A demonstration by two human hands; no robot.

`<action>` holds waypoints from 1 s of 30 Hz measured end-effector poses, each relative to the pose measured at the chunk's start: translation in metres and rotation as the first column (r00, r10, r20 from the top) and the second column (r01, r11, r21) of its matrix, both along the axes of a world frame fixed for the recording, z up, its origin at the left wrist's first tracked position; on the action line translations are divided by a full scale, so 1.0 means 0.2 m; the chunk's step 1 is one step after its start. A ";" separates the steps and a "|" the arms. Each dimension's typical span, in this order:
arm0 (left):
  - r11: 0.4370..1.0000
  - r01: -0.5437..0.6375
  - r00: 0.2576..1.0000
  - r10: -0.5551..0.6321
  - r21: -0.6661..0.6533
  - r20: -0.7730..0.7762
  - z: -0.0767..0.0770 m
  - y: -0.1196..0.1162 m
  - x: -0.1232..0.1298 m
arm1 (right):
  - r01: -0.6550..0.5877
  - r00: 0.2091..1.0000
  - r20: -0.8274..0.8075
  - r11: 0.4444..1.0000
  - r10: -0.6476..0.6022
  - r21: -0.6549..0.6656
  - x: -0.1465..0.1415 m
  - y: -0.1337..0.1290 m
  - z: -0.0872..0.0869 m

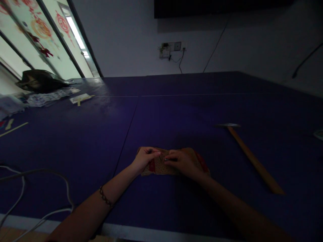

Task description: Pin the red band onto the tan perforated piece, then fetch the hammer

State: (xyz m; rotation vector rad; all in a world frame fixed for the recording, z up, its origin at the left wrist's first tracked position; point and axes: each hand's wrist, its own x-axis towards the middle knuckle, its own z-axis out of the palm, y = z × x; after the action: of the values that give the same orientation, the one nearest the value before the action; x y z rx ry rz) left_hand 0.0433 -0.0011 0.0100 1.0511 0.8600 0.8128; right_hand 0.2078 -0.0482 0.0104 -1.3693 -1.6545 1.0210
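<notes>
Both my hands are close together over a flat brown piece with red patches (164, 168), which looks like cardboard and lies on the blue table (156, 205). My left hand (146, 158), with a braided bracelet on the wrist, pinches something small and thin that I cannot make out. Just to its right, my right hand (181, 161) is also closed in a pinch. A small shiny bit shows at its fingertips, too small to name. To the right lies a hammer (252, 158) with a wooden handle, apart from my hands.
White cables (68, 188) loop at the near left. A dark bag (40, 80), papers (47, 98) and a small white item with yellowish strips (80, 98) lie at the far left. Wall sockets (174, 46) with cords are behind the table. A dish rim (319, 134) shows at the right edge.
</notes>
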 end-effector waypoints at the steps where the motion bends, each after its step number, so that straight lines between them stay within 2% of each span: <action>1: 1.000 0.009 1.000 -0.009 -0.004 0.002 0.00 0.00 0.00 | 0.002 1.000 -0.020 1.000 -0.002 -0.009 0.00 0.00 0.01; 5: 0.999 0.040 0.999 -0.040 0.003 0.005 0.00 -0.01 0.00 | 0.049 0.989 -0.133 0.997 -0.057 -0.066 0.02 0.01 0.03; 8: 0.999 0.040 0.998 -0.040 0.005 0.044 -0.01 0.00 0.00 | 0.109 0.964 -0.230 0.987 -0.135 -0.122 0.05 0.01 0.01; 14: 0.986 -0.054 0.947 0.101 -0.159 0.304 -0.02 0.05 -0.02 | 0.202 0.861 -0.426 0.955 -0.278 -0.216 0.09 0.03 -0.05; 18: 0.975 -0.102 0.899 0.176 -0.199 0.401 0.00 0.09 -0.05 | 0.272 0.786 -0.509 0.935 -0.351 -0.226 0.08 0.04 -0.06; 20: 0.960 -0.098 0.866 0.213 -0.263 0.453 0.02 0.10 -0.06 | 0.314 0.754 -0.534 0.924 -0.382 -0.218 0.07 0.04 -0.05; 23: 0.921 -0.013 0.822 0.231 -0.389 0.520 0.05 0.06 -0.05 | 0.395 0.711 -0.558 0.900 -0.427 -0.185 0.07 0.05 -0.02; 25: 0.902 0.075 0.816 0.189 -0.424 0.546 0.05 0.01 -0.04 | 0.444 0.698 -0.561 0.884 -0.445 -0.148 0.08 0.05 0.01; 28: 0.886 0.178 0.802 0.123 -0.429 0.585 0.05 -0.07 -0.01 | 0.478 0.724 -0.524 0.874 -0.449 -0.088 0.12 0.04 0.11; 30: 0.878 0.214 0.792 0.100 -0.427 0.603 0.04 -0.10 0.00 | 0.448 0.774 -0.464 0.890 -0.431 -0.079 0.14 0.01 0.19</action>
State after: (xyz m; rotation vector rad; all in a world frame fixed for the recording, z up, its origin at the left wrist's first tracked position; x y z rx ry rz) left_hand 0.0431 -0.0220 0.0176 0.3206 0.4195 0.7659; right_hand 0.2348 -0.0457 0.0494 -1.2720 -0.9243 0.9375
